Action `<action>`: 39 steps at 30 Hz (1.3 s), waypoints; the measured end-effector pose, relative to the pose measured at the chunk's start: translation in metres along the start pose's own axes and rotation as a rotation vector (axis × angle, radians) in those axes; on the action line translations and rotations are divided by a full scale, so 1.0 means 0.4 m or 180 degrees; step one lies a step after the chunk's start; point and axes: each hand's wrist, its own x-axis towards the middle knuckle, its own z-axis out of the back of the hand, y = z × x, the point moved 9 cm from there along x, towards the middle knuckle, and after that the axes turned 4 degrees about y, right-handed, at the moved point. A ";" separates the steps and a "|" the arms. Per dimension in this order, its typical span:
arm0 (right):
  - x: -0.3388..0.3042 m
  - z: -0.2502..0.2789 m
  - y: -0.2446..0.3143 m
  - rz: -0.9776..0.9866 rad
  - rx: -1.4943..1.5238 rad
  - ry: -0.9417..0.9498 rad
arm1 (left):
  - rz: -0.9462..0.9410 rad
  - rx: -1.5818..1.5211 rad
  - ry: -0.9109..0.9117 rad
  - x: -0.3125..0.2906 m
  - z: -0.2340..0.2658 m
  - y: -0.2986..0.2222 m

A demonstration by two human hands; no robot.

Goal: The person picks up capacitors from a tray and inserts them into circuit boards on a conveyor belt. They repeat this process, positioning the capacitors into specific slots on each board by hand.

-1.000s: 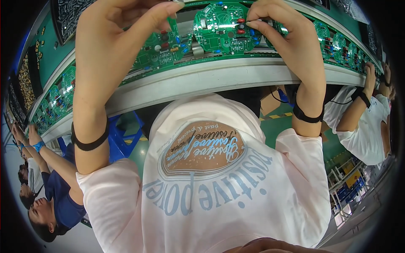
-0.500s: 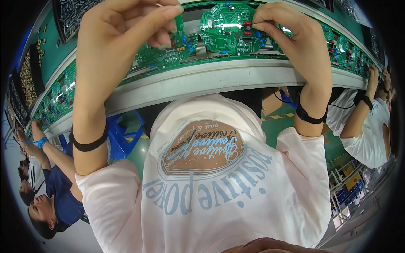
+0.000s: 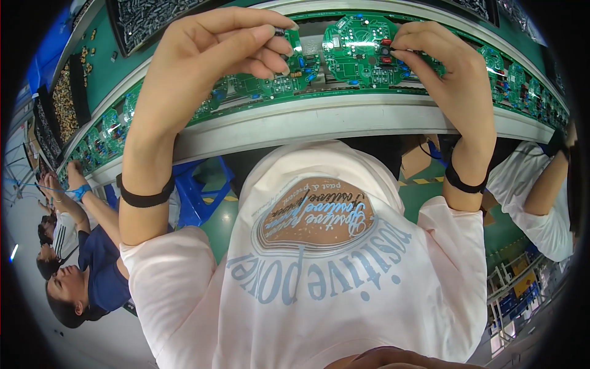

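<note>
Pinching small dark part: left hand (image 3: 209,67) | right hand (image 3: 442,67) fingertips clamped on round green circuit board (image 3: 359,52)

A long, pale grey conveyor rail (image 3: 344,120) curves across the upper field, backed by a green work surface (image 3: 104,58) carrying dark rectangular trays of small parts (image 3: 147,12), with a further dark tray of brownish pieces (image 3: 61,101) at far left. Beneath the rail lie a green floor (image 3: 224,215) marked with a yellow stripe (image 3: 424,181) and a blue plastic stool (image 3: 200,190). Seated co-workers (image 3: 92,270) line the bench at left, and another person in a white shirt (image 3: 541,203) sits at right.
</note>
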 end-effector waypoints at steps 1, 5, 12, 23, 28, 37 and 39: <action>0.001 0.003 0.006 0.0039 -0.0083 -0.0040 | 0.0005 0.0024 -0.0003 -0.002 0.001 0.001; -0.005 0.018 0.022 -0.0122 -0.0230 -0.0224 | -0.0158 0.0363 0.0025 -0.003 -0.001 -0.012; -0.040 0.052 0.043 0.0094 -0.0225 -0.0907 | -0.0370 0.0957 -0.0222 0.008 -0.024 -0.065; -0.154 0.022 0.020 0.0211 -0.0110 -0.1660 | -0.1295 0.3270 0.0455 0.070 -0.216 -0.177; -0.152 0.024 0.003 0.0154 -0.0126 -0.1686 | -0.1152 0.3401 0.0621 0.090 -0.216 -0.151; -0.108 0.032 0.015 0.0136 -0.0024 -0.1578 | -0.1202 0.3353 0.0695 0.093 -0.183 -0.164; -0.110 0.030 0.014 0.0142 -0.0027 -0.1574 | -0.1395 0.3386 0.0759 0.089 -0.194 -0.173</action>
